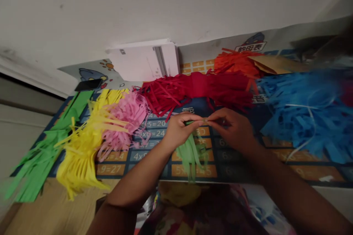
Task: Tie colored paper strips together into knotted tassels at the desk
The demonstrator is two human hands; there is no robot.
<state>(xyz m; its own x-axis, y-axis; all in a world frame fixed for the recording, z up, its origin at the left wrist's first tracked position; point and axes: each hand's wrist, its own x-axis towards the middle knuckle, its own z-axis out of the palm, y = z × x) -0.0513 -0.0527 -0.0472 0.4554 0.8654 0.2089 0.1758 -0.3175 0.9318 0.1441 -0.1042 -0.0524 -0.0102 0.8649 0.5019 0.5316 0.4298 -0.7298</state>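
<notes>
Between my two hands is a light green paper tassel (191, 154), its strips hanging down over the table mat. My left hand (180, 128) pinches the tassel near its top, where a darker green bit shows between thumb and finger. The fingertips of my right hand (231, 126) meet those of the left and close on the tassel's tip. What exactly the right fingertips pinch is too small and dim to make out. Behind the hands lies a red fringed paper bundle (198, 84).
Fringed paper in green (63, 117), yellow (82, 154) and pink (124, 117) lies to the left. Blue fringe (309, 114) with a white string is at the right, orange fringe (234, 62) behind. A white box (143, 62) and a dark phone (88, 85) stand near the wall.
</notes>
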